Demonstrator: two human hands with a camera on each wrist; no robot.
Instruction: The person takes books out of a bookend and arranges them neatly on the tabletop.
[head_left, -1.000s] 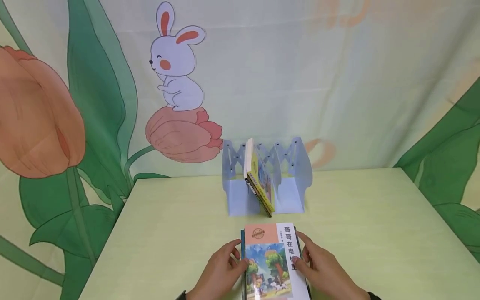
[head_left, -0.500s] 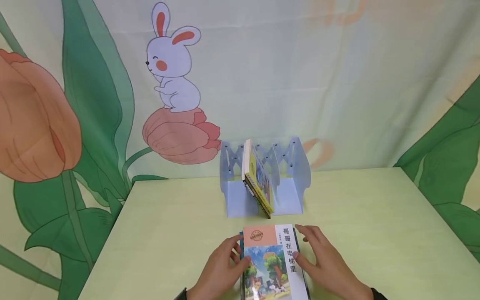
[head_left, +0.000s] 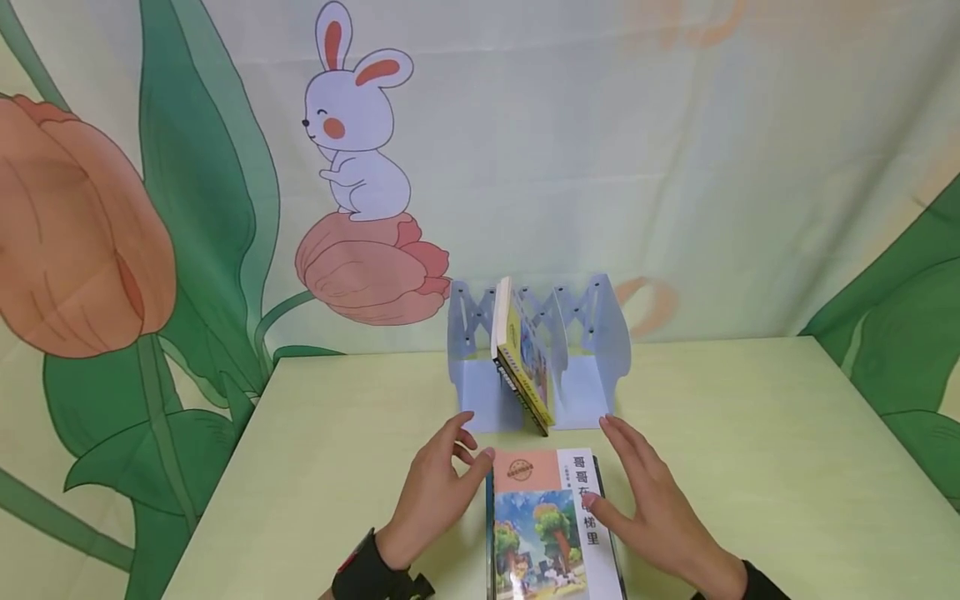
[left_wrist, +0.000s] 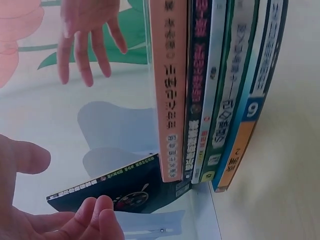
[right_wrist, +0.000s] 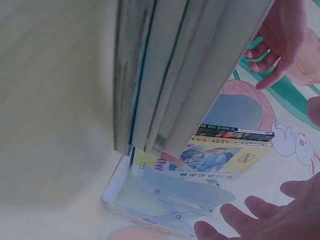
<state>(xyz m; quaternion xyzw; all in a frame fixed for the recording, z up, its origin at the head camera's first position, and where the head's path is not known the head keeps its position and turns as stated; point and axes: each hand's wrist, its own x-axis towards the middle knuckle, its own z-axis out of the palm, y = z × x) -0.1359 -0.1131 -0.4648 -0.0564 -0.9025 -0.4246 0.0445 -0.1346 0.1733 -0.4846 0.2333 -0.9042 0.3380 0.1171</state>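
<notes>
A stack of books lies near the front of the table, its top book (head_left: 540, 533) showing a pink, white and illustrated cover. In the left wrist view, several spines line up, the salmon-coloured spine (left_wrist: 170, 100) belonging to the uppermost book. My left hand (head_left: 438, 487) hovers at the stack's far left corner, fingers loosely bent and holding nothing. On the other side, my right hand (head_left: 660, 508) is spread, its thumb over the cover's right edge in the head view. Page edges (right_wrist: 170, 75) of the stack fill the upper middle of the right wrist view.
Behind the stack stands a light blue expandable book rack (head_left: 611, 333). Books with a yellow-covered one (head_left: 528, 358) on the right lean in it, tilted. A printed cloth with a rabbit (head_left: 360, 150) hangs behind the table (head_left: 337, 433).
Both hands have come away from the sides of the stack and moved forward, the right one's fingers spreading straighter. The book stack and the books in the rack stay where they were.
</notes>
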